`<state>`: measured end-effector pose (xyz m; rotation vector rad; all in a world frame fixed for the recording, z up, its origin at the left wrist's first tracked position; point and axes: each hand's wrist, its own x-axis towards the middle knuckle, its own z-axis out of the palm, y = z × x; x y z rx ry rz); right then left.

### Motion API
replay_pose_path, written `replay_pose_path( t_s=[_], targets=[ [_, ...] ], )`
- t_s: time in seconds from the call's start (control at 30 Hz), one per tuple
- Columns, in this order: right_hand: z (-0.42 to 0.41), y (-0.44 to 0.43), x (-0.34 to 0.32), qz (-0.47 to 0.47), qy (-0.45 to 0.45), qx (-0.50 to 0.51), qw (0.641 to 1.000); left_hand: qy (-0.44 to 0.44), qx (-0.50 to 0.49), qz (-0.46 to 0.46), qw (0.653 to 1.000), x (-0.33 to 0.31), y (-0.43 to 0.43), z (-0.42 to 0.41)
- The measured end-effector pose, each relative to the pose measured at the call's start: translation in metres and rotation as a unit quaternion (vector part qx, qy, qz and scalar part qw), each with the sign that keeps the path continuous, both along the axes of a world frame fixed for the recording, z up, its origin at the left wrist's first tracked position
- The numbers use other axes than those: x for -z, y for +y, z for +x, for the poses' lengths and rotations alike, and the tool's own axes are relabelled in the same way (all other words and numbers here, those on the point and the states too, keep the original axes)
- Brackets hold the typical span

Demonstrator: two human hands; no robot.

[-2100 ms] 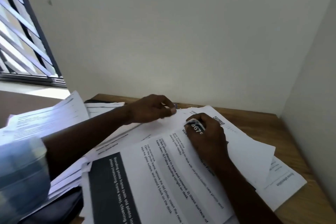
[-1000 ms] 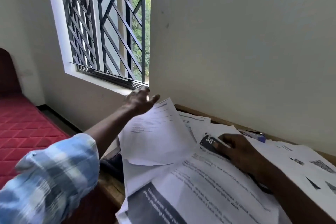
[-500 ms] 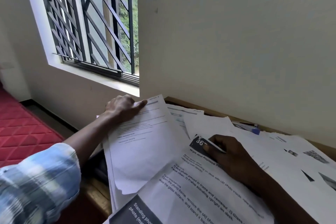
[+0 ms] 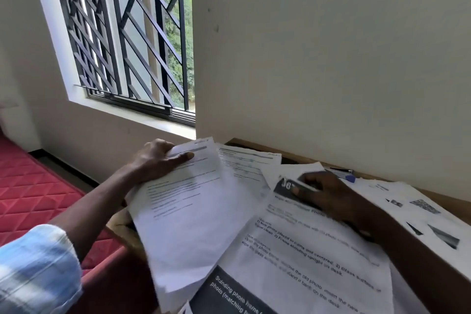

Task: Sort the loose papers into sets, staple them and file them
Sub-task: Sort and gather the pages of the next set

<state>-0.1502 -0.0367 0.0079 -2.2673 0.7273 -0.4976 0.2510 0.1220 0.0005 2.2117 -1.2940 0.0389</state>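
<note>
Red mattress (image 4: 38, 186): it lies below the desk's left edge, so anything that slides off that side lands there.
Left hand (image 4: 155, 163): your fingers curl round the top corner of the overhanging sheet (image 4: 193, 219), with one digit laid flat across its print. It has hold of that sheet and nothing else.
Overhanging sheet: its near end sticks out past the left edge of the desk (image 4: 254, 146), and its right side is tucked under the instruction sheet. It is thin, limp and light, so it will droop if you lift it by one corner. Take it along the top edge, or slip your fingers under the middle.
Middle sheet (image 4: 244, 166): it lies flat between your hands, overlapped on both sides. It will probably slide easily against its neighbours.
Right hand (image 4: 334, 199): your palm is down on the instruction sheet (image 4: 313, 257), and your fingertips pinch its top corner by the dark header.
Instruction sheet: it tops the pile nearest you. Expect it to crease easily, so keep the pinch light and square the edges before stapling.
Blue-capped item (image 4: 345, 176): it sits against the wall beyond your right hand. I cannot tell whether it is a pen or a stapler.
Picture sheets (image 4: 418, 214): they are spread loose at the far right, and none of them is sorted yet.
</note>
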Motion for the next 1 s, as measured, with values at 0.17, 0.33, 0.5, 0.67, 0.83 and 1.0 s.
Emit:
replay_pose_path(
  t_s=[0.17,0.33,0.5,0.67,0.83,1.0],
  targets=[
    [0.047,-0.018,-0.055,-0.085,0.027,-0.044,0.995,-0.043,-0.007,0.024,0.999,-0.012,0.048,0.026],
    [0.123,-0.038,-0.069,-0.264,0.144,-0.002,0.954,-0.106,-0.013,0.03,0.994,-0.015,0.075,0.049],
    [0.186,-0.043,-0.047,-0.302,0.209,0.071,0.927,-0.112,-0.004,0.034,0.993,-0.002,0.085,0.064],
    [0.224,-0.041,-0.006,-0.236,0.173,0.089,0.952,-0.053,0.032,-0.024,0.998,0.012,0.093,0.061],
    [0.23,-0.036,0.025,-0.344,0.182,0.139,0.911,-0.026,0.061,-0.036,0.997,0.001,0.105,0.059],
    [0.212,-0.01,0.01,-0.356,0.092,0.124,0.922,-0.055,0.06,-0.03,0.996,-0.029,0.116,0.056]
  ],
)
